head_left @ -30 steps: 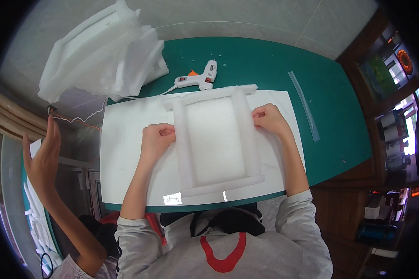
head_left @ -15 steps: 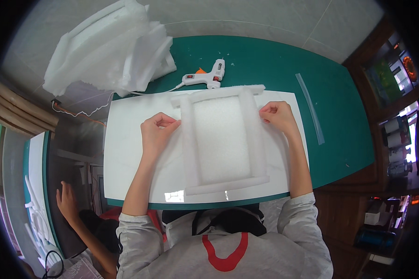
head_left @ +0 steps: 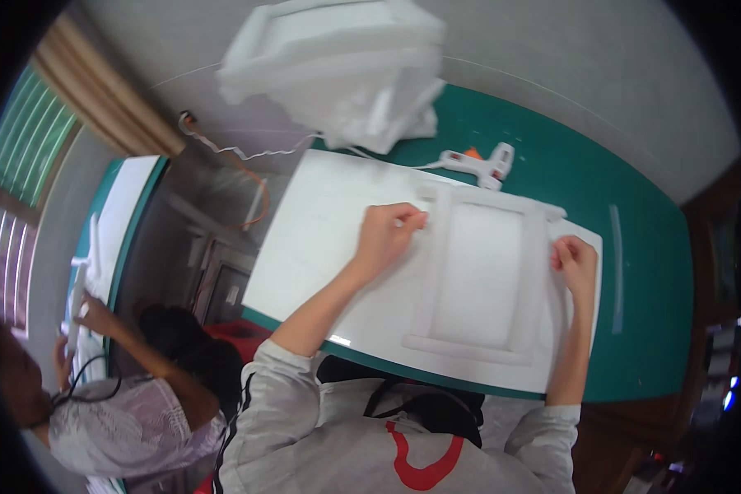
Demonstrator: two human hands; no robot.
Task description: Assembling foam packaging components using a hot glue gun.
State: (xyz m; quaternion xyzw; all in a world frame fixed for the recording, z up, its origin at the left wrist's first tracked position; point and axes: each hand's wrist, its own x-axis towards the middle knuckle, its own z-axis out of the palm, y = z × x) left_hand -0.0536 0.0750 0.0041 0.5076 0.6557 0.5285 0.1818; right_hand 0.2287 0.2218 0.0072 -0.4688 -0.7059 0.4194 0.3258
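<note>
A shallow white foam tray [head_left: 483,280], a flat sheet edged with raised foam strips, lies on a glossy white board [head_left: 321,218] in front of me. My left hand [head_left: 387,235] is closed in a pinch, its fingertips right at the tray's left strip near the far corner. Opposite it, my right hand [head_left: 575,262] is curled closed beside the right strip, close to the far right corner. Whatever either pinch may hold is too small or hidden to make out. Beyond the tray's far strip rests a white glue gun [head_left: 486,167] with an orange trigger.
A tall stack of white foam pieces [head_left: 337,66] stands at the far left of the green tabletop [head_left: 654,288]. One clear glue stick [head_left: 617,272] lies at the right. Cords run to a wall socket [head_left: 188,119]. At left, another person [head_left: 132,403] works at a second table [head_left: 132,185].
My view has turned left, so the board and tray appear further right and tilted. More of the other person shows, now handling a white strip. My hands stay beside the tray's sides.
</note>
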